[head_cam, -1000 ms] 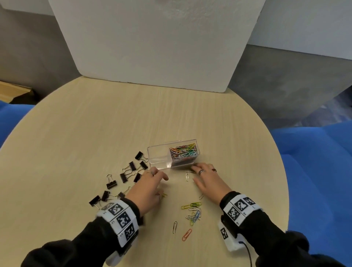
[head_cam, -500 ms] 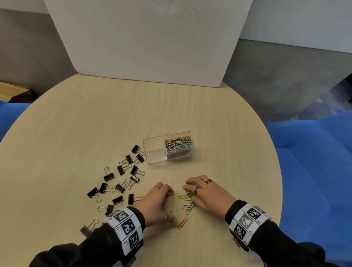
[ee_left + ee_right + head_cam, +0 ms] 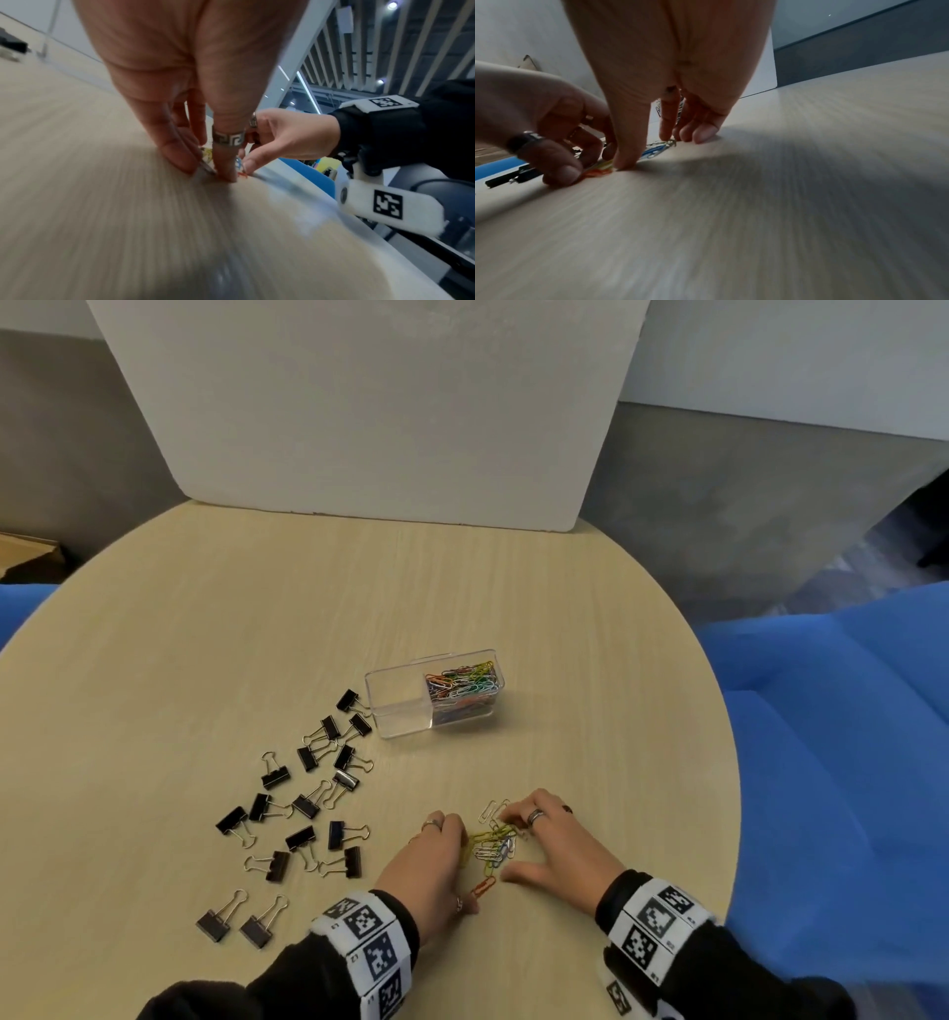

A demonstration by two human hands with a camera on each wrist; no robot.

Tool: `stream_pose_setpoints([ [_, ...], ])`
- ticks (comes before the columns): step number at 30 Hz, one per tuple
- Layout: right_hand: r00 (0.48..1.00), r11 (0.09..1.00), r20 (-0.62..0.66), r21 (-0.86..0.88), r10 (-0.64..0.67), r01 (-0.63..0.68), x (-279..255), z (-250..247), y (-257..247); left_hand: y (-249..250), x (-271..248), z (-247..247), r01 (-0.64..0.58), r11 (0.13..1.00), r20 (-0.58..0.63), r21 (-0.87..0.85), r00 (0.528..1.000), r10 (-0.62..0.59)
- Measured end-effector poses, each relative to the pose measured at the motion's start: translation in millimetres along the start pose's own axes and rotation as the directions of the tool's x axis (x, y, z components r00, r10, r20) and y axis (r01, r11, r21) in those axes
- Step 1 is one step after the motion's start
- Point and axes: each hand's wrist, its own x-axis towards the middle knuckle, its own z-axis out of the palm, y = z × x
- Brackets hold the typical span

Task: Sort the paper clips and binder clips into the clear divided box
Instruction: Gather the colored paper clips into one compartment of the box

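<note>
Near the front edge of the round table point(image 3: 462, 588) I have the last loose paper clips point(image 3: 492, 846) bunched in a small coloured heap between my two hands. My left hand point(image 3: 430, 865) stands on its fingertips at the heap's left side, fingers straight and close together, thumb down beside an orange clip; it presses and holds nothing. My right hand point(image 3: 557, 847) cups the right side, fingers bent over the far clips, thumb on the wood. Whether it has pinched any clip I cannot tell, as the wrist views are blurred.

The clear divided box point(image 3: 399, 711) sits further up the table, well apart from the heap. Its right compartment already holds a mass of paper clips; its left one looks empty.

I judge the risk is in the lift: thin, slippery clips tangle, so a scoop may leave some flat on the wood or shed a few on the way to the box. A careless drop could land them in the left compartment.

The black binder clips point(image 3: 308, 806) lie scattered to the left, some just beside the box. Nothing stands between heap and box.
</note>
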Motion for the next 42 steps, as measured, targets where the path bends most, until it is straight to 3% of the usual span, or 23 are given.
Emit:
stream_pose_setpoints([
  [6,0.997,0.995,-0.067,0.094,0.039,-0.033,7,-2,3,-2,11,-8,-0.069,0.995,-0.113,-0.071,0.992,0.061],
  [10,0.998,0.999,-0.056,0.019,0.039,-0.038,9,-4,8,-5,9,-4,-0.055,0.995,-0.071,-0.079,0.996,0.049],
  [15,1.000,0.997,-0.015,0.080,-0.009,0.010,13,-1,3,2,18,-2,-0.087,0.990,-0.085,-0.109,0.993,0.078],
  [19,0.999,0.992,-0.036,0.125,0.023,-0.018,12,-6,9,-1,17,-3,-0.075,0.990,-0.071,-0.116,0.995,0.067],
  [27,0.999,0.999,-0.030,0.030,-0.026,0.027,25,-5,3,2,22,0,-0.029,0.993,-0.170,-0.113,0.985,0.009],
  [34,0.999,0.999,0.002,-0.002,-0.040,0.040,26,-4,4,-12,19,-20,-0.119,0.977,-0.178,-0.176,0.980,0.087],
  [38,0.997,0.999,-0.076,0.032,-0.019,0.021,30,1,-4,-13,9,-56,-0.233,0.958,-0.346,-0.169,0.924,0.163],
  [42,0.992,0.998,-0.126,0.062,-0.018,0.026,32,5,-8,-7,6,-99,-0.391,0.914,-0.595,-0.110,0.762,0.255],
])
